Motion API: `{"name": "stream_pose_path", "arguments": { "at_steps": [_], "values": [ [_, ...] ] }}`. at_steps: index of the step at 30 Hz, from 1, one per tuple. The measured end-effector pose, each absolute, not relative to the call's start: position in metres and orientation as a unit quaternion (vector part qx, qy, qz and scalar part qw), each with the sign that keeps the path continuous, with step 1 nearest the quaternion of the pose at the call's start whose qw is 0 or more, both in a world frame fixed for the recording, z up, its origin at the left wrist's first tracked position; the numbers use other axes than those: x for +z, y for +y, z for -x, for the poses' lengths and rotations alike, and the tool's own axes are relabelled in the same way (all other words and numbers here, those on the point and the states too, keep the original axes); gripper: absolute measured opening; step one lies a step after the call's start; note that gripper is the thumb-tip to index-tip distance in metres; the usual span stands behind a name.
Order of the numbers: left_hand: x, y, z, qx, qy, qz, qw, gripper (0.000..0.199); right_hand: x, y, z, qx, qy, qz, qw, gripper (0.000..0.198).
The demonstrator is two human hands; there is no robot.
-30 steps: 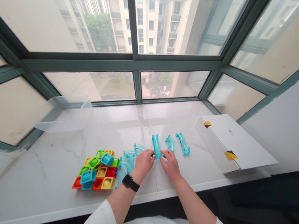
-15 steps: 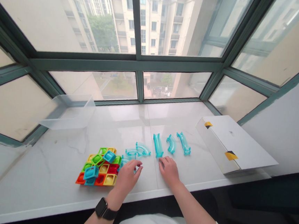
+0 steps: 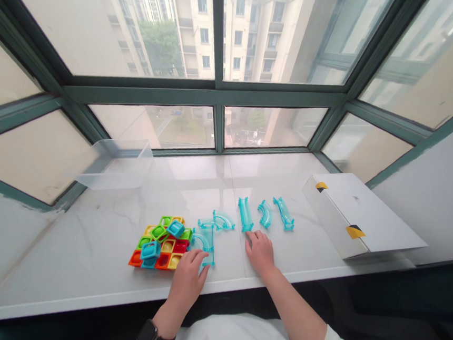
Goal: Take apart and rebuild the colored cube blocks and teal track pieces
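Note:
My left hand (image 3: 189,273) is low over the sill at the right side of a pile of coloured square blocks (image 3: 164,245). Its thumb and fingers are apart, beside a translucent teal curved piece (image 3: 203,240) with a flat clear edge. What lies under the fingers is partly hidden. My right hand (image 3: 259,252) rests on the sill, fingers loosely stretched, their tips at the near end of a straight teal track piece (image 3: 245,214). Farther right lie a short curved track piece (image 3: 265,214) and another long track piece (image 3: 284,214). Overlapping curved pieces (image 3: 222,221) lie between the hands.
A clear plastic bin (image 3: 118,179) stands at the back left, against the window frame. At the right is a white box (image 3: 359,213) with yellow-and-black tabs. The white sill's front edge (image 3: 92,300) runs close to my body.
My left hand has come down and opened its fingers more, uncovering more of the teal piece beside the blocks. My right hand stays by the straight track. The view has shifted slightly.

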State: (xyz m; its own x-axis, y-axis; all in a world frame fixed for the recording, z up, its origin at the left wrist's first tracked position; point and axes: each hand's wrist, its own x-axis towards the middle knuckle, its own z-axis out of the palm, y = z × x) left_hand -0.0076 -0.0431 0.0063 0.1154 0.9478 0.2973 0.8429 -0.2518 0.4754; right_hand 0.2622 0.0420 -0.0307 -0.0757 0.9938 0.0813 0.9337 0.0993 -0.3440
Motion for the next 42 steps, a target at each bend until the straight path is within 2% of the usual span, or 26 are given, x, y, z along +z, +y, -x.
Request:
{"name": "stream_pose_path", "arguments": {
  "at_steps": [4,8,11,13,18,27,34,42],
  "values": [
    [-0.002,-0.041,0.008,0.242,0.619,-0.743,0.078,0.028,-0.032,0.029,-0.254,0.143,-0.727,0.645,0.187,0.031],
    [-0.009,-0.041,0.010,0.191,0.634,-0.745,0.079,0.036,-0.027,0.011,-0.233,0.233,-0.776,0.542,0.225,0.037],
    [-0.011,-0.042,0.011,0.171,0.633,-0.750,0.086,0.039,-0.020,0.000,-0.213,0.275,-0.817,0.454,0.225,0.048],
    [-0.013,-0.043,0.011,0.168,0.628,-0.755,0.092,0.040,-0.018,-0.003,-0.201,0.279,-0.830,0.430,0.218,0.049],
    [-0.015,-0.045,0.011,0.175,0.617,-0.761,0.096,0.042,-0.022,-0.003,-0.189,0.283,-0.823,0.436,0.229,0.027],
    [-0.010,-0.047,0.005,0.160,0.626,-0.757,0.091,0.048,-0.025,-0.007,-0.208,0.402,-0.726,0.453,0.327,0.028],
    [0.002,-0.042,-0.003,0.095,0.641,-0.758,0.078,0.047,-0.020,-0.011,-0.218,0.461,-0.672,0.470,0.340,0.026],
    [0.001,-0.037,-0.007,0.086,0.650,-0.753,0.056,0.049,-0.009,-0.013,-0.223,0.612,-0.534,0.474,0.340,0.020]
  ]
}}
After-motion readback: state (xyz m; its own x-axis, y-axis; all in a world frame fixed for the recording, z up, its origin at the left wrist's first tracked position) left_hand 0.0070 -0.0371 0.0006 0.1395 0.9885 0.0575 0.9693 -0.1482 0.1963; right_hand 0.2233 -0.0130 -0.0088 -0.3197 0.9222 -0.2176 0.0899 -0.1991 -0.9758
